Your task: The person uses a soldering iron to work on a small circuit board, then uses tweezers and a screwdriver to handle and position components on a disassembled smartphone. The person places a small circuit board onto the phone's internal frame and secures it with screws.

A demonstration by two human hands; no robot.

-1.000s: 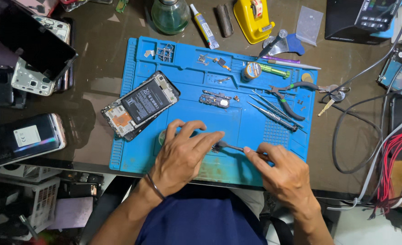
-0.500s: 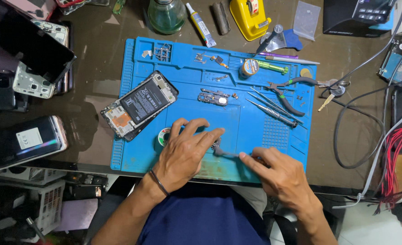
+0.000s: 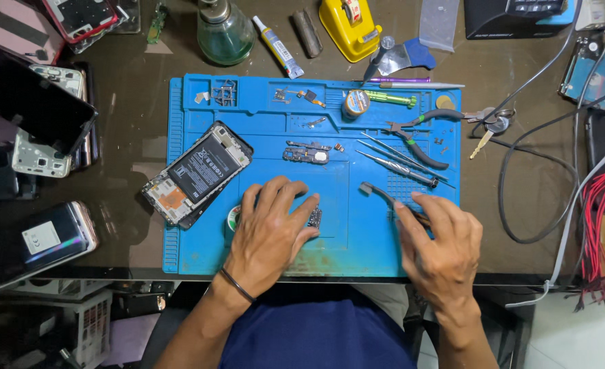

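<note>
Head view, looking straight down at a workbench. Left hand (image 3: 270,236) lying flat on the blue silicone mat (image 3: 343,246), fingers spread and pointing to 1 o'clock, pressing down a small dark circuit board (image 3: 314,218) that is peeking out at the fingertips; not clenched, gripping nothing around. Right hand (image 3: 440,249) resting at 3 o'clock from the left one, fingers loosely curled over the handle of a small brush (image 3: 378,193), with the brush head sticking out toward 11 o'clock; holding it lightly, though exact grip partly hidden under the fingers. Peeking out at 9 o'clock of the left hand, touching it, a roll of tape (image 3: 233,219). Further at 10 o'clock, lying tilted across the mat edge, an opened phone (image 3: 198,173) with battery showing. At 12 o'clock of the hands, a small module with metal parts (image 3: 306,154). At 1 o'clock, lying close together, tweezers (image 3: 398,162) and pliers (image 3: 419,137) with dark handles. Beyond the mat at 12 o'clock, standing on the dark table, a green glass bottle (image 3: 224,31) and a glue tube (image 3: 278,46). Far at 9 o'clock, several other phones (image 3: 36,116) piling near the edge.
</note>
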